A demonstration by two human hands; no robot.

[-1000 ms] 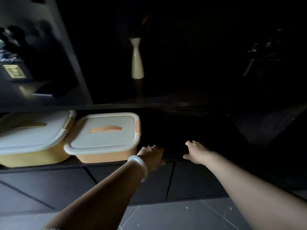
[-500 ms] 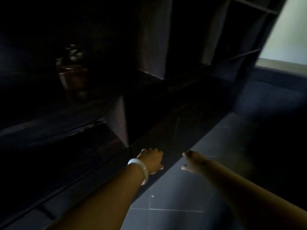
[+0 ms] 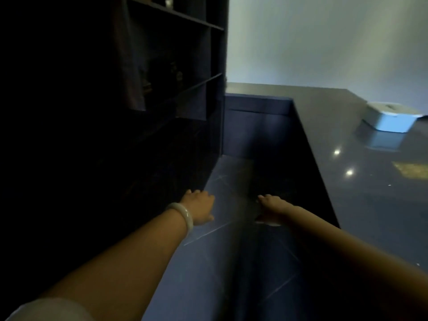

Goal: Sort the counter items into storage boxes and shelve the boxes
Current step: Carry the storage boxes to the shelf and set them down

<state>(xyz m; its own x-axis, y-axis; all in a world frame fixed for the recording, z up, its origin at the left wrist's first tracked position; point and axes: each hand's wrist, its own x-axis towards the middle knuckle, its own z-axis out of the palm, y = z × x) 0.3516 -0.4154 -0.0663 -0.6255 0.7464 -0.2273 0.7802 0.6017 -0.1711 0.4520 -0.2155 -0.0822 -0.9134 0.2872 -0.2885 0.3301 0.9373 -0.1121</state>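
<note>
Since one second ago, the view has swung right, away from the low shelf with its two lidded boxes; those boxes are out of view, and a dark counter point(image 3: 361, 158) now fills the right side. Both arms reach forward over the tiled floor point(image 3: 231, 251), between a dark shelving unit point(image 3: 176, 66) on the left and the counter on the right.

Left hand point(image 3: 199, 208): holds nothing, fingers loosely bent, close to the lower edge of the shelving unit. A white bangle point(image 3: 183, 215) sits on its wrist.

Right hand point(image 3: 269, 203): holds nothing; the fingers appear relaxed, though dim light and blur limit the reading.

One pale blue storage box point(image 3: 391, 119), lid on, stands on the far right of the counter, well apart from both hands. Shelf contents are too dark to identify.
</note>
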